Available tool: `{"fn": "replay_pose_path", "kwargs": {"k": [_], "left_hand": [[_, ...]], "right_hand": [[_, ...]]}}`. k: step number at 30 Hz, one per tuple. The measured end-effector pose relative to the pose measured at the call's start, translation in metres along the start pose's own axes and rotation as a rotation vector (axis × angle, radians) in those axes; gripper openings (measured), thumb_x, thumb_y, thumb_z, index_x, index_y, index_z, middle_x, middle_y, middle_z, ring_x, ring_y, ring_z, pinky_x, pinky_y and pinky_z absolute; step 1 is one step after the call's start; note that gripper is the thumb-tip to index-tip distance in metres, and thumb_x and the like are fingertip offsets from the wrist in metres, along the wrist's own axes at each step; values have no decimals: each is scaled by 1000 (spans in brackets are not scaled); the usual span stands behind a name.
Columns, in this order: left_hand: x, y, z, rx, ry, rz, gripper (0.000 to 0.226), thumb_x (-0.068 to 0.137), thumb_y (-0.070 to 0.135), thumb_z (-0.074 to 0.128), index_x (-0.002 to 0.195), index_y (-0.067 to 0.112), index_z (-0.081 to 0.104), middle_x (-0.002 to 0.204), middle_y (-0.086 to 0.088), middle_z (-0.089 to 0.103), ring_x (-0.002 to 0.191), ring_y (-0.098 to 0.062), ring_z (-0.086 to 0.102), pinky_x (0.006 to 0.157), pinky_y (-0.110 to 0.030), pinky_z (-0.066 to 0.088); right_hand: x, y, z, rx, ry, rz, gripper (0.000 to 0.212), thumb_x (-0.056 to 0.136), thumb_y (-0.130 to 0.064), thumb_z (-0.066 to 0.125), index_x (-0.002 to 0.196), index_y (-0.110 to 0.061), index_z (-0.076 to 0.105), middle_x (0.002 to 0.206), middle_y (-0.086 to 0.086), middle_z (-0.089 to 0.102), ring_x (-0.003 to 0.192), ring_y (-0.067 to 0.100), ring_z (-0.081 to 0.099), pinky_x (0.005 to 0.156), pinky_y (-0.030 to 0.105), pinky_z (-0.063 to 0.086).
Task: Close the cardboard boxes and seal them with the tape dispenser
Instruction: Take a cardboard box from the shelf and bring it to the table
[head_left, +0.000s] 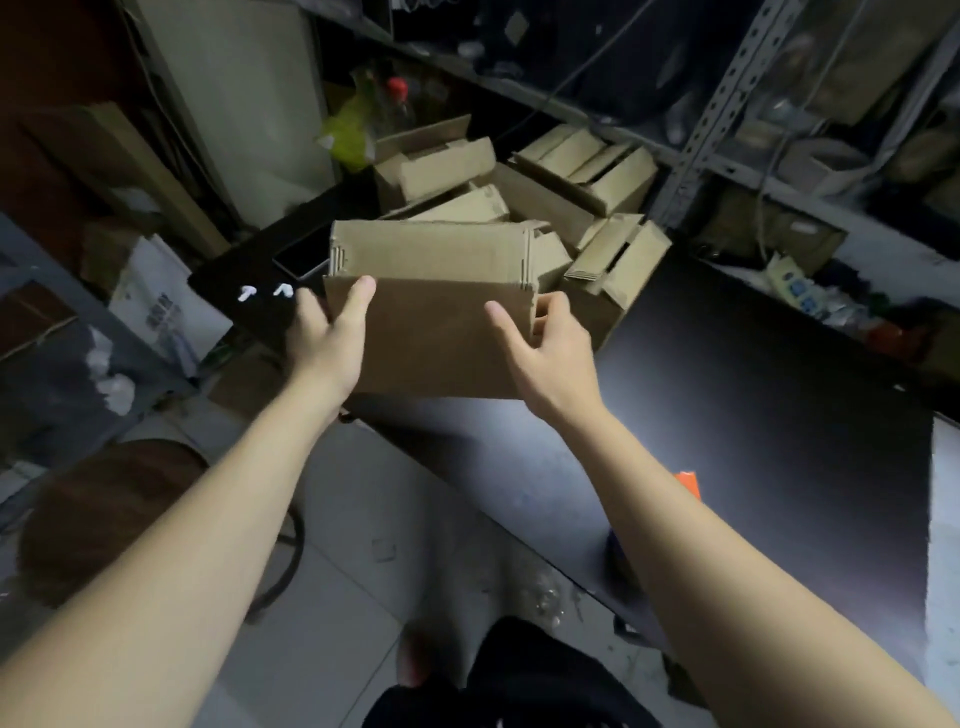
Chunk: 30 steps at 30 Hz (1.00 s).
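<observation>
While left hand (324, 343) holds box (441, 322), right hand (550, 353) seemingly grips.

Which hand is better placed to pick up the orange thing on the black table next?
Probably the right hand: the orange thing lies just beside its forearm. The left hand grips the box at the opposite side.

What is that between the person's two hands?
A cardboard box: the left hand grips its left end and the right hand grips its right end. The head view shows it.
</observation>
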<state>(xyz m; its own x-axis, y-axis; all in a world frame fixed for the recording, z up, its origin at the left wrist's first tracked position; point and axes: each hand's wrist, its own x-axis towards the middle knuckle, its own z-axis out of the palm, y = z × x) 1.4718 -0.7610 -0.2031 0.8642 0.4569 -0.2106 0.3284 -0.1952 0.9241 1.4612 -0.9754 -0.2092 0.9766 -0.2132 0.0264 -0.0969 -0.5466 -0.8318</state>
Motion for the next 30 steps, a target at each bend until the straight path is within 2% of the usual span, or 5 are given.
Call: {"fn": "replay_pose_path", "kwargs": {"k": [6,21,25,27,30], "left_hand": [[48,20,-10,42,64,17,67,100,64,48,144,14,48,146,-13,53,134,-32,50,99,-37,36],[153,54,-34,127,92,64,99,85,81,48,161,21,31,165,-2,36,151,-24,32,123,-47,28],[184,53,-42,63,29,42,50,96,67,53,125,25,54,121,9,59,110,-16,56,89,-34,54],[199,49,-48,0,-27,91,40,97,61,57,110,23,55,103,16,59,93,-3,58,65,-18,50],[222,35,-61,-67,-106,149,36,91,64,62,97,29,60,104,11,67,96,-3,63,68,-15,46]], "right_hand": [[37,-36,31,-12,60,-23,48,93,-72,56,85,-27,42,78,-9,55,78,16,55,71,34,39],[118,-81,90,91,46,29,58,89,-81,44,109,-27,52,105,-5,66,99,19,63,83,40,48],[123,-96,106,63,114,9,51,93,-78,45,112,-31,52,109,-5,66,100,17,61,83,38,47],[122,-105,117,44,143,5,46,96,-74,46,113,-31,50,114,-4,65,103,16,60,84,36,44],[112,-117,138,50,208,28,42,98,-69,46,113,-30,50,115,-2,64,106,17,59,87,37,46]]}}
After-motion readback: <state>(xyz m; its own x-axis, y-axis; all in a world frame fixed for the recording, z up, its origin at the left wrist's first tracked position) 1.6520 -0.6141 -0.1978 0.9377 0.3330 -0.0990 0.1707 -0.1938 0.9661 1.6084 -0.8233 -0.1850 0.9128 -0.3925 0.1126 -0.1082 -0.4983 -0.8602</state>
